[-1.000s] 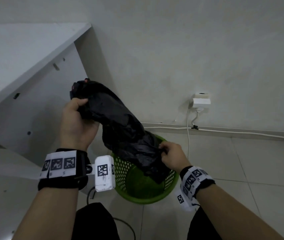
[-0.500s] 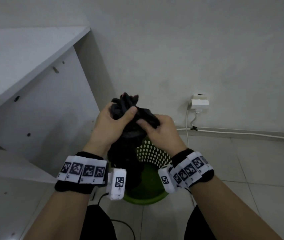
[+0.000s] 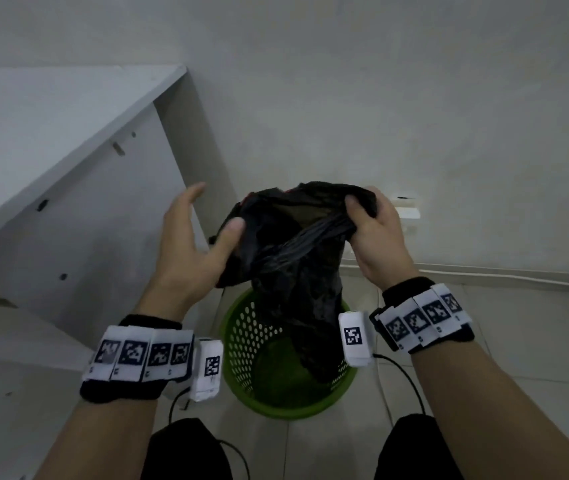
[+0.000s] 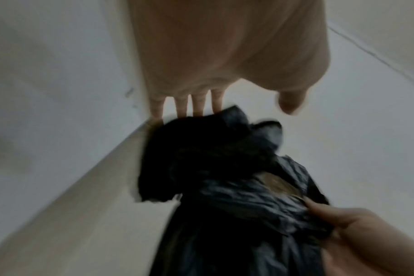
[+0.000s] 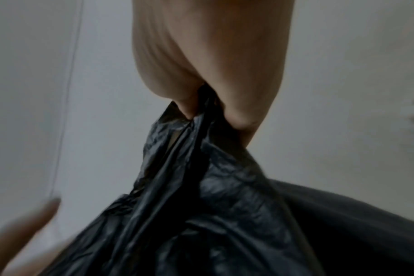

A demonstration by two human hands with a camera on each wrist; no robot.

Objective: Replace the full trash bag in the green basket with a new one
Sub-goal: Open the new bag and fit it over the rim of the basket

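Observation:
A black trash bag (image 3: 290, 258) hangs over the green perforated basket (image 3: 245, 341) on the floor, its lower end dipping inside the basket. My right hand (image 3: 369, 230) grips the bag's gathered top edge, with plastic (image 5: 201, 149) bunched in its fist. My left hand (image 3: 200, 233) is at the bag's left side with fingers straight and spread; its thumb touches the plastic. In the left wrist view the straight fingers (image 4: 196, 104) reach to the bag's rim (image 4: 225, 149). The bag's mouth is partly spread between the hands.
A white desk (image 3: 51, 140) with a side panel stands on the left, close to the basket. A white wall socket (image 3: 406, 211) and a cable along the skirting lie behind my right hand. Tiled floor (image 3: 501, 341) lies to the right.
Both hands were clutching the bunched bag top together. Now they have drawn apart, the left hand has let go and spread its fingers, and the bag mouth has widened.

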